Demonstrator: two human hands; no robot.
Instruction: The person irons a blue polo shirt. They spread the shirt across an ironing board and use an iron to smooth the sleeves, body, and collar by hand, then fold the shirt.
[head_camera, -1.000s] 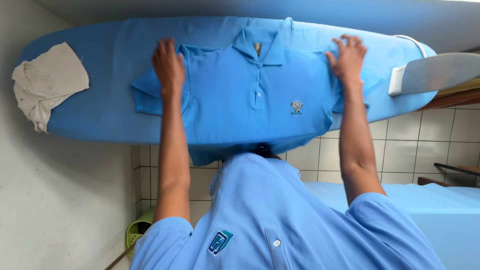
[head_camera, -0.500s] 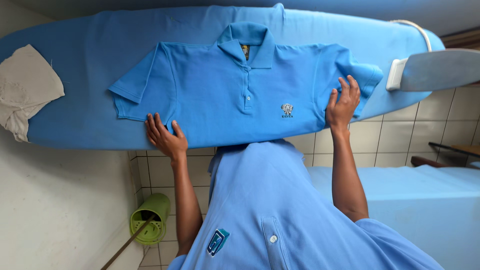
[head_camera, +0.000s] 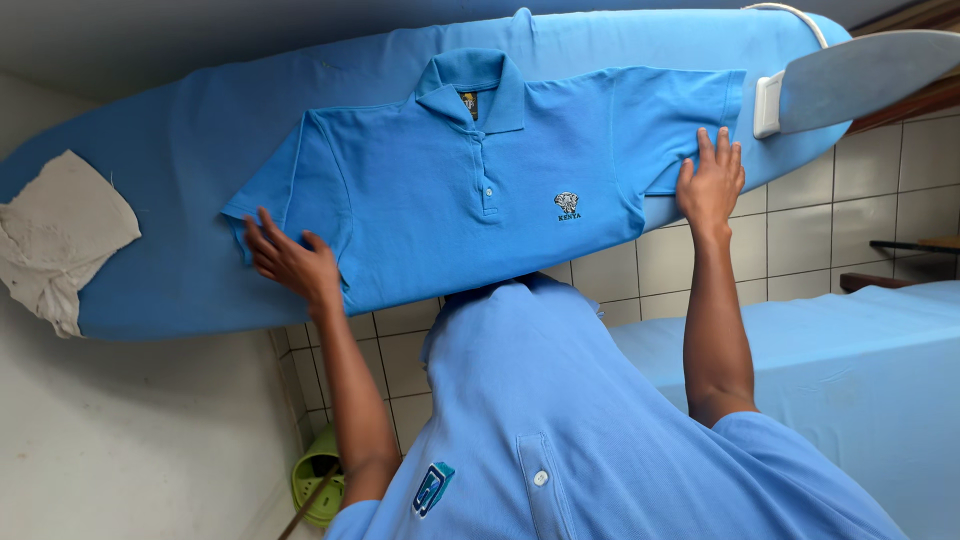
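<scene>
Head view, looking down over the person's own chest. A blue polo shirt (head_camera: 470, 190) lies spread flat, front up and buttoned, on an ironing board (head_camera: 170, 170) with a blue cover; its collar points toward the board's far edge, its hem hangs at the near edge, and both short sleeves are laid out to the sides.

The left hand (head_camera: 290, 262) rests palm down on the shirt's lower corner beneath the left-side sleeve, at the near edge of the board. Its fingers (head_camera: 262, 232) are extended and slightly spread, pressing flat on the cloth; nothing is pinched or gripped.

The right hand (head_camera: 710, 185) lies palm down on the opposite sleeve, near that sleeve's lower edge. Its fingers (head_camera: 722, 152) are straight, close together and pointing toward the far side, flat on the fabric with no grasp; whether the thumb catches the sleeve's edge cannot be told.

A crumpled off-white cloth (head_camera: 60, 235) lies on the board's left end, well apart from the shirt. A pale grey iron rest (head_camera: 860, 75) projects from the right end, just beside the right sleeve. Behind the board stand a white tiled wall (head_camera: 800, 230) and a green watering can (head_camera: 320, 485) low on the floor
</scene>
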